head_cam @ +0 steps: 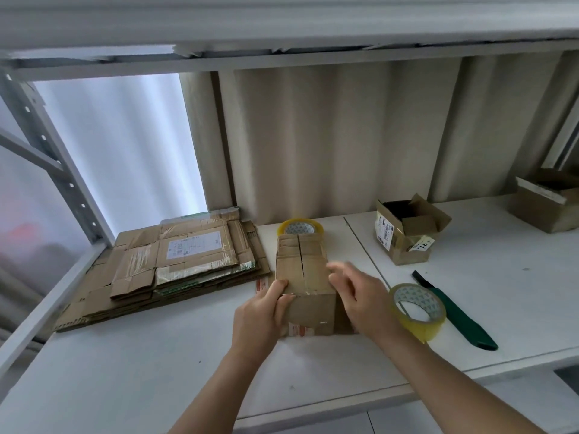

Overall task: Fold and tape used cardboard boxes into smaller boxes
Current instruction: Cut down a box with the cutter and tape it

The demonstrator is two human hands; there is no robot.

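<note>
A: Where are we with the small box (305, 277)?

B: Folded, mid-table; its top seam looks untaped. Our left hand (261, 317) grips its near-left corner. Our right hand (360, 296) hovers blurred beside it, a tape roll (418, 311) around the wrist; grip unclear.

A: What's left?

B: The flattened cardboard stack (175, 264) left of the box.

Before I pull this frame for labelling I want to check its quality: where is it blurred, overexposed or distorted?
In the head view, the right hand is motion-blurred at its fingers over the cardboard box; the left hand is sharp. The translucent panel at back left is blown out white. Wide-angle distortion bends the shelf beam above.
</note>
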